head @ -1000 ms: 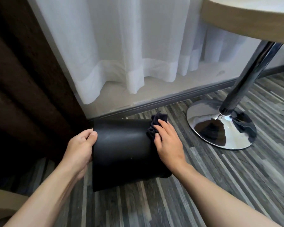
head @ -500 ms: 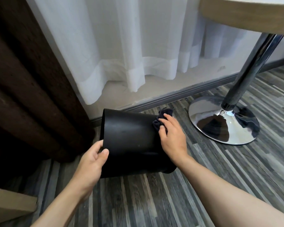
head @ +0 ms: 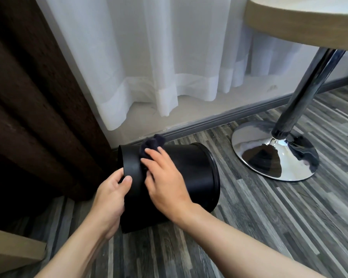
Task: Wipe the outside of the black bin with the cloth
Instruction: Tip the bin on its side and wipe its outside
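- Head view: round black plastic bin (head: pixel 191 173) lies on its side on grey striped wood-look floor (head: pixel 269 217), near the skirting.
- Left hand (head: pixel 111 194) curled round the bin's rim, thumb on the outer wall.
- Right hand (head: pixel 166 181), fingers spread flat, presses dark bunched cloth (head: pixel 152 146) against the bin's upper side.
- Chrome table base (head: pixel 273 155) to the right, apart from the bin.

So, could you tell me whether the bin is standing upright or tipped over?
Tipped: the black bin lies on its side on the floor.
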